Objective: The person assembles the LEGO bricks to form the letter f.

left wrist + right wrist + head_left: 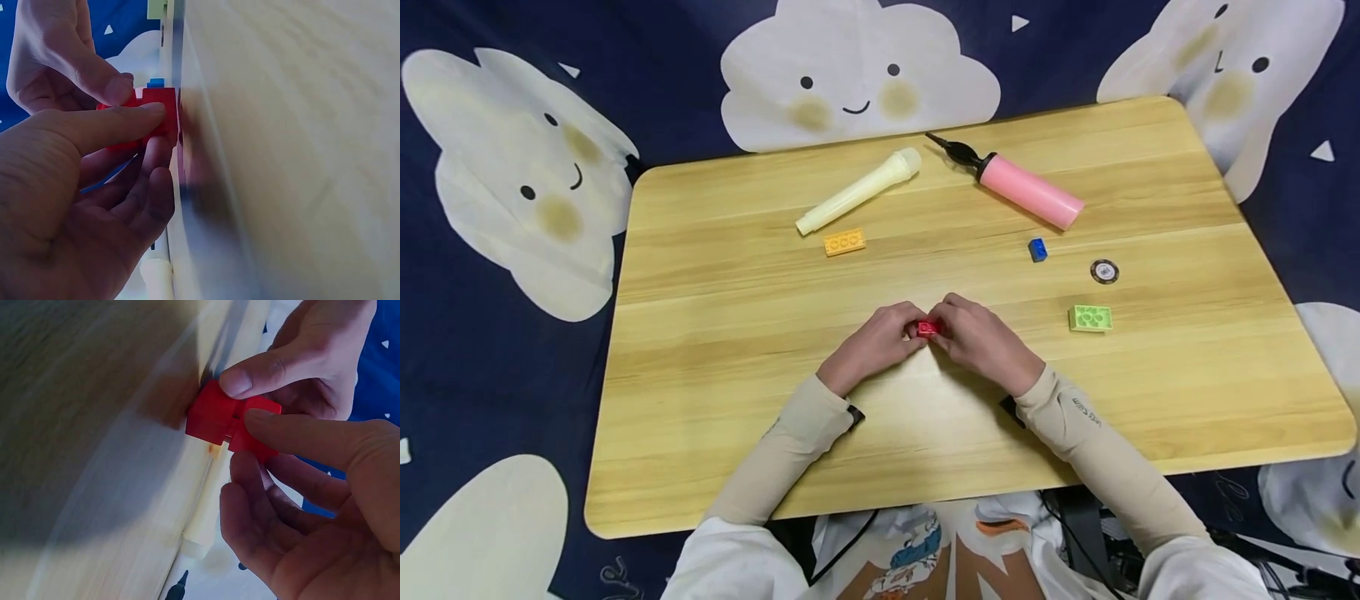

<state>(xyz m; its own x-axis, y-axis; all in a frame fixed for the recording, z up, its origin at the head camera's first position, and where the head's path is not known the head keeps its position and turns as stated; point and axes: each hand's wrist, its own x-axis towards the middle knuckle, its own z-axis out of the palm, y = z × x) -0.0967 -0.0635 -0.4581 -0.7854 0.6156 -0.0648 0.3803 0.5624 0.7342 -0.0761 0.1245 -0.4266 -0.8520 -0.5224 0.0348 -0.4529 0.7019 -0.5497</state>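
Fingers [249,481] of left hand [880,340] and right hand [983,340] pinch red bricks [209,415], seemingly two, seam partly hidden, over table [722,317].

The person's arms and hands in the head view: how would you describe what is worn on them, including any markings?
The left hand and right hand are ungloved. Beige sleeves cover both forearms, meeting white upper sleeves; the right beige one bears small dark lettering. A small black piece shows at each wrist.
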